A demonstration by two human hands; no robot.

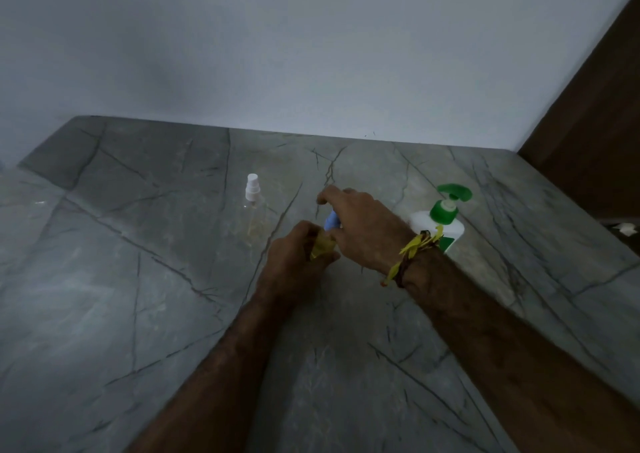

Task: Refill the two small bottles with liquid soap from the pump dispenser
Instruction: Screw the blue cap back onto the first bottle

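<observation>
Head view | left hand (pixel 294 255) grips yellow bottle (pixel 322 246), upright, left of pump dispenser (pixel 441 222) | right hand (pixel 360 224) pinches its blue cap (pixel 331 220) from above | clear spray bottle (pixel 254 210) farther left on table (pixel 138 314) | judged: uncapping

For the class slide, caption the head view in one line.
Both hands, left hand and right hand, grip a small yellow bottle beside the pump dispenser.

yellow bottle (pixel 322 246): blue cap, held | clear spray bottle (pixel 254 214): upright, left | pump dispenser (pixel 441 220): white, green pump, right
</observation>
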